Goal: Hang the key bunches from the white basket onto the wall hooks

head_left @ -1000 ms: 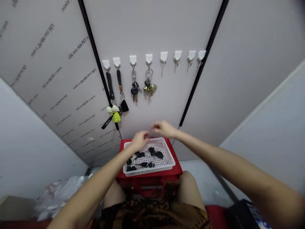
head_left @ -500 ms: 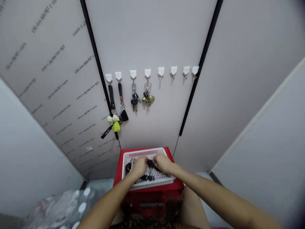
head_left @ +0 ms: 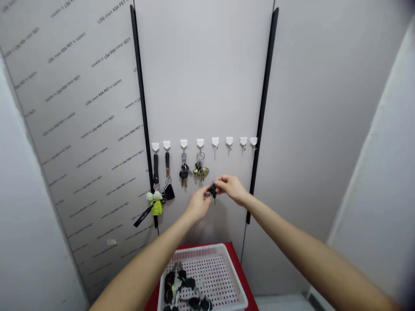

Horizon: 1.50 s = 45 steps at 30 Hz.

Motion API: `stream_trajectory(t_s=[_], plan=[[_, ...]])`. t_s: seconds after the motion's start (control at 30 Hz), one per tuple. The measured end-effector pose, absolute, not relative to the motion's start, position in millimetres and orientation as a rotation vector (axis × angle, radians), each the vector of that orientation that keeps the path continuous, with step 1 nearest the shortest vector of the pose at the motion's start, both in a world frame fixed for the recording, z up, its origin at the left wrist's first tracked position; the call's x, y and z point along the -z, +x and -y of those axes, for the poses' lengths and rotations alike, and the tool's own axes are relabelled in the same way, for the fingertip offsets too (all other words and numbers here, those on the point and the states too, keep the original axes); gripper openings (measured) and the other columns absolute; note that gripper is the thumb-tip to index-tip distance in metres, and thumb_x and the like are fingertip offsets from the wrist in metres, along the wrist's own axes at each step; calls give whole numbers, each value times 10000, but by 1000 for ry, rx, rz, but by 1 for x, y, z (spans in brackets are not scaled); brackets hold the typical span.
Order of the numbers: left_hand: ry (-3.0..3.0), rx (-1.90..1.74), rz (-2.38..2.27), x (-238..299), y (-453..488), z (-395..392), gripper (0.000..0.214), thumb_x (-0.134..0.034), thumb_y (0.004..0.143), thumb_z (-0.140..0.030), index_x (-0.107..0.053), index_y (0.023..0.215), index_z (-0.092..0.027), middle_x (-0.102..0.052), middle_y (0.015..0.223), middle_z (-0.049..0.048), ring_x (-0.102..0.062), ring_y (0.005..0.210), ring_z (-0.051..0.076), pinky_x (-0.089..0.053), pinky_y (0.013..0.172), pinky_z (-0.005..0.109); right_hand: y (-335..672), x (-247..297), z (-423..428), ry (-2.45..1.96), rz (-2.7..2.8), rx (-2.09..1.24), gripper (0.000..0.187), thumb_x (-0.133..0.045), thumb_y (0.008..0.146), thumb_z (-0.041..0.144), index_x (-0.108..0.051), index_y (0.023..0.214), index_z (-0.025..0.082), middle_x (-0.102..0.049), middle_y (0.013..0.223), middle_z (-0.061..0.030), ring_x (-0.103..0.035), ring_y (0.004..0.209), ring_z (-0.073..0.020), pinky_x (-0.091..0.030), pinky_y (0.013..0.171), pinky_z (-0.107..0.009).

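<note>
A small bunch of black-headed keys [head_left: 212, 191] hangs between my hands, just below the row of hooks. My right hand [head_left: 231, 188] pinches it from the right, and the fingers of my left hand [head_left: 197, 204] hold it from the left. The nearest white adhesive wall hook [head_left: 215, 144] is bare and sits a little above the keys. Farther left, several hooks carry key sets, including a brass padlock-style key bunch [head_left: 201, 171]. Below, a white perforated plastic tray [head_left: 201, 251] holds a heap of black-headed keys [head_left: 178, 287].
The tray rests on a red surface [head_left: 234, 255] at the bottom of the view. Bare white hooks [head_left: 243, 144] continue to the right. Black vertical strips [head_left: 263, 112] divide the grey wall panels, and the left panel [head_left: 81, 129] carries printed film.
Both hands have risen from the tray to the wall, carrying black-headed keys between them. The view has tilted upward, so the tray sits lower in the picture and the hooks sit lower too.
</note>
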<state>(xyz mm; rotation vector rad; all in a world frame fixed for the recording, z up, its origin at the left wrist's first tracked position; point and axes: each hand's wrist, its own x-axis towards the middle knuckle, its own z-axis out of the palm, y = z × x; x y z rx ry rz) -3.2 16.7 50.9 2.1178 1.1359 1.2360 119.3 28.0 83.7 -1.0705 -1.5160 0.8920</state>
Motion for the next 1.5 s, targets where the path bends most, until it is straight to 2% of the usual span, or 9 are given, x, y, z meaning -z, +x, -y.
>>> stream_trajectory(t_s=[0.17, 0.3, 0.47, 0.67, 0.8, 0.9, 1.13, 1.33, 1.5], plan=[[2213, -1444, -1164, -114, 10, -34, 365, -415, 628, -118, -454, 988, -164, -543, 919, 40, -489, 808, 132, -359, 744, 240, 120, -151, -42, -952, 1394, -629, 22, -472, 603, 138, -491, 601, 127, -466, 431, 38, -438, 386, -42, -418, 438, -193], [2200, -1511, -1241, -139, 19, -45, 358, -407, 634, -115, -447, 988, -158, -533, 941, 56, -478, 847, 142, -350, 750, 242, 120, -178, -58, -956, 1347, -542, 38, -461, 607, 116, -488, 594, 140, -465, 440, 35, -447, 399, -50, -423, 438, -200], [2248, -1403, -1389, -137, 24, -49, 336, -410, 627, -116, -466, 957, -147, -533, 940, 77, -475, 857, 167, -353, 745, 266, 119, -175, -73, -1165, 1308, -477, 56, -471, 582, 92, -501, 561, 135, -456, 395, 27, -459, 386, -75, -425, 432, -223], [2270, -1294, -1386, -118, 14, -43, 361, -415, 633, -131, -436, 993, -117, -529, 949, 80, -497, 813, 142, -366, 746, 255, 125, -153, -86, -1224, 1354, -436, 151, -436, 599, 102, -556, 689, 119, -480, 416, 19, -477, 413, -81, -422, 456, -220], [2239, -1208, -1334, -78, -12, -29, 368, -415, 642, -142, -424, 1009, -110, -511, 978, 72, -503, 786, 104, -381, 725, 210, 131, -123, -79, -1186, 1329, -209, 250, -391, 626, 144, -525, 835, 117, -546, 616, -13, -495, 503, -73, -418, 536, -229], [2319, -928, -1336, -25, -42, -8, 339, -427, 639, -177, -457, 973, -128, -527, 949, 57, -500, 789, 107, -384, 718, 209, 124, -71, -55, -1210, 1477, -71, 260, -392, 626, 175, -521, 848, 135, -548, 762, -31, -489, 574, -73, -399, 596, -235], [2555, -5, -1458, 83, -89, 35, 291, -461, 570, -154, -524, 854, -153, -555, 872, 74, -486, 825, 187, -370, 716, 274, 67, 82, 19, -1227, 2464, -543, 206, -431, 597, 163, -573, 746, 149, -581, 718, -33, -501, 636, -102, -369, 603, -201], [2614, -5, -1599, 104, -89, 36, 230, -380, 607, -123, -537, 774, -144, -542, 833, 87, -488, 789, 189, -380, 663, 272, 38, 123, 30, -1474, 2569, -240, 270, -466, 587, 281, -545, 814, 158, -553, 831, -87, -480, 791, -191, -350, 637, -259], [2521, -37, -1645, 103, -88, 31, 194, -343, 647, -164, -536, 639, -167, -549, 746, 52, -499, 705, 160, -380, 592, 245, 44, 122, 23, -1564, 2524, -268, 201, -372, 645, 202, -559, 714, 186, -585, 737, -50, -509, 699, -150, -338, 601, -234]])
